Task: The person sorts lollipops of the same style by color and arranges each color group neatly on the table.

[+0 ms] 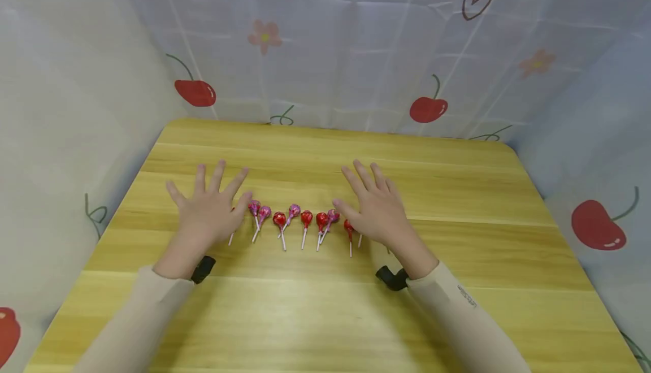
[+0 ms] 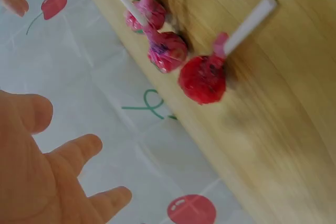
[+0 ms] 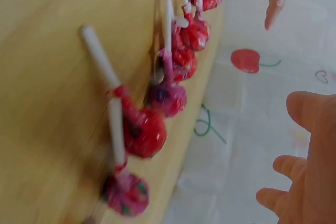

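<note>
Several wrapped lollipops with white sticks lie in a loose row across the wooden table, among them a red lollipop (image 1: pixel 306 218) near the middle and a purple lollipop (image 1: pixel 294 211) beside it. My left hand (image 1: pixel 207 209) is spread over the left end of the row, partly hiding a red lollipop (image 2: pixel 203 80). Over the right end is my right hand (image 1: pixel 378 209), fingers straight, covering part of a red lollipop (image 3: pixel 145 132) and a purple-red lollipop (image 3: pixel 126 194). Neither hand holds anything. Whether the palms touch the candy cannot be told.
The wooden table (image 1: pixel 305 316) has rounded back corners. A pale curtain (image 1: pixel 335 68) printed with cherries, flowers and hearts hangs behind it and along both sides. A black strap (image 1: pixel 203 269) shows at the left wrist, another black strap (image 1: pixel 392 278) at the right.
</note>
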`<action>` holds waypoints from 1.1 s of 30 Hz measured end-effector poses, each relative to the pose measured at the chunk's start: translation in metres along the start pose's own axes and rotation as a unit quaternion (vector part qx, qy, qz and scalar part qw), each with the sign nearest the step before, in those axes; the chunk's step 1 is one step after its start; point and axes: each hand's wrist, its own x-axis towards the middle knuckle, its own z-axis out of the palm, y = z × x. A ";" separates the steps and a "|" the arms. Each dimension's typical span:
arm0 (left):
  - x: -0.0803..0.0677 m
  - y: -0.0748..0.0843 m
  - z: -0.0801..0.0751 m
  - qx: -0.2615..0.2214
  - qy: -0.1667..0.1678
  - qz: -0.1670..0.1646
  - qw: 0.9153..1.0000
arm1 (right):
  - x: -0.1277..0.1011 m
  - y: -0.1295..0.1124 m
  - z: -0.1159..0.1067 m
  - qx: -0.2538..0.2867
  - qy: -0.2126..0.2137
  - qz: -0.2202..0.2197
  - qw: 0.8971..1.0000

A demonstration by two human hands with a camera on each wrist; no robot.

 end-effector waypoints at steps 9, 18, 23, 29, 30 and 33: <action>0.002 -0.019 0.000 -0.006 0.014 0.016 1.000 | 0.035 -0.040 0.003 0.012 -0.031 -0.065 0.997; 0.001 -0.024 0.003 -0.004 -0.032 0.016 0.999 | 0.054 -0.079 0.027 0.000 -0.071 -0.140 0.988; 0.004 -0.023 0.011 -0.018 -0.059 0.028 0.998 | 0.057 -0.091 0.038 -0.007 -0.068 -0.184 0.980; 0.008 -0.026 0.024 -0.057 -0.067 0.028 0.996 | 0.057 -0.097 0.047 -0.019 -0.079 -0.189 0.979; 0.008 -0.027 0.025 -0.065 -0.066 0.026 0.995 | 0.057 -0.097 0.048 -0.020 -0.082 -0.188 0.978; 0.010 -0.031 0.027 -0.079 -0.061 0.019 0.995 | 0.057 -0.098 0.051 -0.021 -0.085 -0.187 0.978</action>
